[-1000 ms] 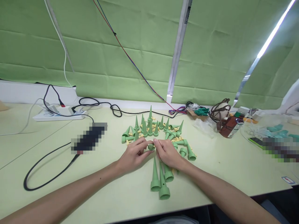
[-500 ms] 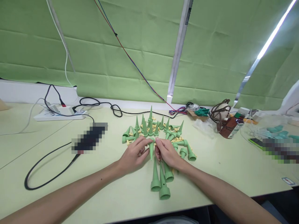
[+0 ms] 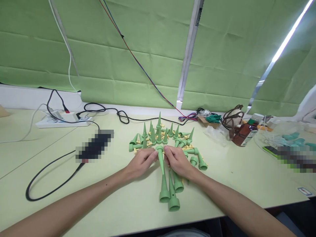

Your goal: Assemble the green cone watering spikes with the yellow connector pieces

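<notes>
Both hands meet over a pale green table (image 3: 49,184). My left hand (image 3: 141,162) and my right hand (image 3: 177,162) each pinch the wide end of one green plastic cone (image 3: 161,158), whose tip points down toward me. Behind the hands lies a pile of green cones (image 3: 160,136), some upright, mixed with small yellow plastic pieces (image 3: 148,144). In front of the hands, three green cones (image 3: 170,191) lie side by side, wide ends toward me.
A white power strip (image 3: 61,121) with black cables (image 3: 44,179) sits at the left. A blurred dark object (image 3: 95,148) lies left of the hands. At the right are a brown bottle (image 3: 244,133), bags and cords (image 3: 217,123), and teal parts (image 3: 296,140). The table's front edge is close.
The cone held between both hands has turned from lying end-on to hanging tip down, and it now sits slightly lower. The hands stayed in nearly the same place.
</notes>
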`<action>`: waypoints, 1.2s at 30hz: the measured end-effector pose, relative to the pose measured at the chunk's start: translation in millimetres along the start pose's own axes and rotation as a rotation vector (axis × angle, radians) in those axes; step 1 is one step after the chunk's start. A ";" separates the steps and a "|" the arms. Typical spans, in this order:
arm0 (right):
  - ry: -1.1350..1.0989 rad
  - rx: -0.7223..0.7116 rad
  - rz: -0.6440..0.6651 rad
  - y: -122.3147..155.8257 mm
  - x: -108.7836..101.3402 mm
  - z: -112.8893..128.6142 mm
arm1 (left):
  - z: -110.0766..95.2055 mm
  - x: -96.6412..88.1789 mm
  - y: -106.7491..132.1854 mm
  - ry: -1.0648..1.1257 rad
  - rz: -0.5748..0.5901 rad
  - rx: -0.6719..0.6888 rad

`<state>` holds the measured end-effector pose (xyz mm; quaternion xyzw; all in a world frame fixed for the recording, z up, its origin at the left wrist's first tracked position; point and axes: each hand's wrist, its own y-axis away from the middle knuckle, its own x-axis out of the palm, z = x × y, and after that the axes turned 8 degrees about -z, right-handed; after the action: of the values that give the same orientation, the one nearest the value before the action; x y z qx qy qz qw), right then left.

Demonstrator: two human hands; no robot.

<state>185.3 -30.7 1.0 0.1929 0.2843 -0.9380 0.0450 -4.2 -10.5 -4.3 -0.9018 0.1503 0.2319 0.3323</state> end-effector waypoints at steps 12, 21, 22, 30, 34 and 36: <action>0.010 -0.041 0.043 1.4 -0.7 -1.2 | 5.5 -2.2 2.0 -0.031 0.020 0.021; -0.169 0.081 0.093 4.7 1.3 -3.5 | 7.7 1.9 11.0 -0.116 -0.064 0.203; -0.179 0.089 0.100 4.9 1.3 -3.5 | 6.9 2.4 11.6 -0.118 -0.070 0.220; -0.140 0.100 0.095 5.0 1.5 1.2 | 9.0 4.0 12.6 -0.213 -0.158 0.437; -0.078 0.082 0.087 3.9 0.7 2.8 | 7.9 4.2 11.7 -0.253 -0.171 0.410; -0.072 0.078 0.075 3.1 0.5 3.3 | 6.6 5.0 11.0 -0.245 -0.153 0.334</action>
<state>184.3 -35.1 1.7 0.1713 0.2383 -0.9524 0.0827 -6.8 -14.8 -17.2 -0.8079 0.0765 0.2859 0.5096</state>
